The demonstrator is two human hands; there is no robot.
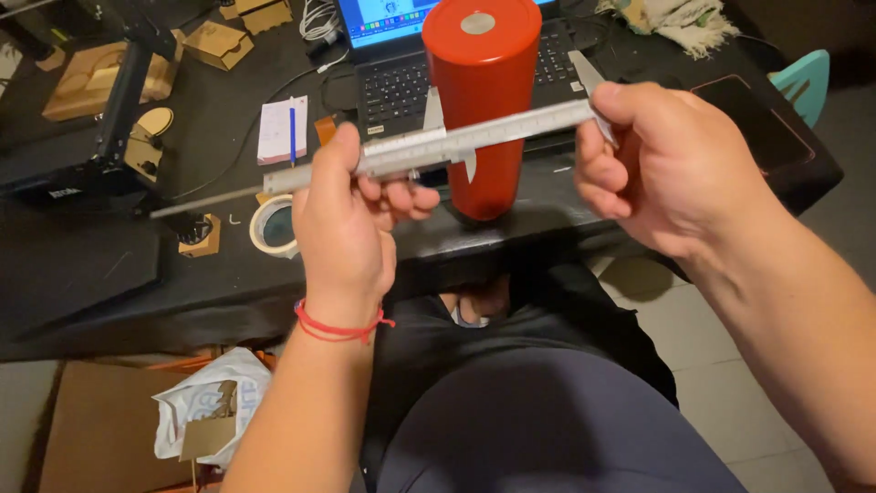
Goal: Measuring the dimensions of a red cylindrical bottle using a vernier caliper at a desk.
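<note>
step: I judge gauging red tumbler [481, 110] w/ vernier caliper [456, 141] | L hand [342, 215] fingers curled on slider, R hand [657, 164] fist round jaw end | next: I'd need jaws snug on tumbler walls

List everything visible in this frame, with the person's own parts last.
Vernier caliper: 1, silver, held across the cylinder.
Cylindrical canister: 1, red, upright on the black table.
Laptop: 1, black, open behind the canister.
Tape roll: 1, pale, near the table edge.
Notepad: 1, white, blue pen on top.
Cardboard boxes: several, brown, far left.
Plastic bag: 1, white, floor.
Left hand: grips the caliper; red wrist string.
Right hand: holds the caliper's jaw end.
</note>
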